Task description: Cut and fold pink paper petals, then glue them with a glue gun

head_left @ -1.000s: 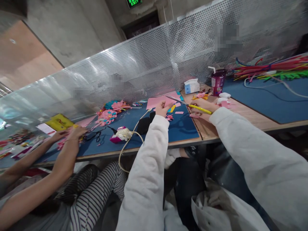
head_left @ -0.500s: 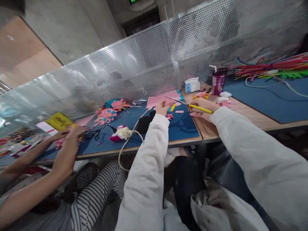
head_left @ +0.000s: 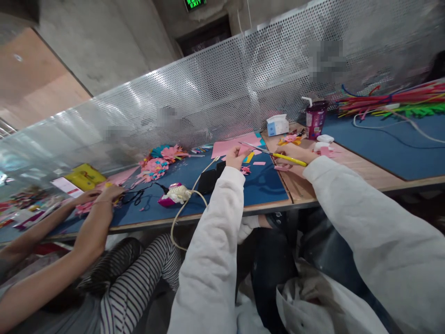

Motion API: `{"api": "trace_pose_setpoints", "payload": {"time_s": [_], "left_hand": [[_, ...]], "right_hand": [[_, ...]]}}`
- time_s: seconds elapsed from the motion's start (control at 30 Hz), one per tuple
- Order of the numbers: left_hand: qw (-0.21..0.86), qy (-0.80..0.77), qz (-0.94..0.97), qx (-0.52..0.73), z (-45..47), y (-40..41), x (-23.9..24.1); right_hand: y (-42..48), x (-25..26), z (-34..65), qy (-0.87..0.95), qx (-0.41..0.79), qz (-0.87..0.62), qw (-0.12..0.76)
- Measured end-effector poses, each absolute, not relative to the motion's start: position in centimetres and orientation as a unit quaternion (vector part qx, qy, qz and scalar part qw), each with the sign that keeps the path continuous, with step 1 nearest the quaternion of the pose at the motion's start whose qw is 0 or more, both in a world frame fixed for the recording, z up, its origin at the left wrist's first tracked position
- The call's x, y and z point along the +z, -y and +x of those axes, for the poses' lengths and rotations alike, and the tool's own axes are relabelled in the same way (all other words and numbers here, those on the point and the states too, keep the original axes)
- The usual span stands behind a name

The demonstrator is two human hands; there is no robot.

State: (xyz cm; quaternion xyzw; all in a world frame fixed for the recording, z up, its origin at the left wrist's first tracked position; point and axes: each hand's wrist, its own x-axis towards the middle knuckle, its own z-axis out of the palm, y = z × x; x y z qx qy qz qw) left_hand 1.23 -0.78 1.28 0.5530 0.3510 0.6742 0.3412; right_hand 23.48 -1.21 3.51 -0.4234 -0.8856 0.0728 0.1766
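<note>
My right hand (head_left: 293, 152) is closed on the yellow handles of a pair of scissors (head_left: 290, 159), whose metal blades point left toward my other hand. Between the fingertips of my left hand (head_left: 236, 157) is a small piece of pink paper (head_left: 244, 149), right beside the blade tips. Below it on the blue mat (head_left: 264, 185) lies a small cut pink paper flower (head_left: 245, 170). Pink sheets (head_left: 222, 147) and a small pink strip (head_left: 259, 163) lie behind and beside my hands.
A purple cup with a straw (head_left: 315, 120), a tissue pack (head_left: 278, 125) and a white case (head_left: 325, 138) stand behind my right hand. Leftward are a power strip (head_left: 177, 192), paper flowers (head_left: 155, 168) and a co-worker's hands (head_left: 107, 192). A perforated metal screen (head_left: 208, 97) borders the table.
The pink paper in my left hand shows more plainly beside the scissor blades. Both hands stay in nearly the same place; the co-worker's hands have shifted slightly.
</note>
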Motion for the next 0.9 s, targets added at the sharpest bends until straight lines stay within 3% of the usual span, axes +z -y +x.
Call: {"api": "trace_pose_setpoints", "payload": {"time_s": [0.9], "left_hand": [[0.370,-0.350,0.554,0.658,1.6,1.8,1.7]], "right_hand": [[1.5,3.6,23.8,0.897,0.060,-0.399,0.183]]}}
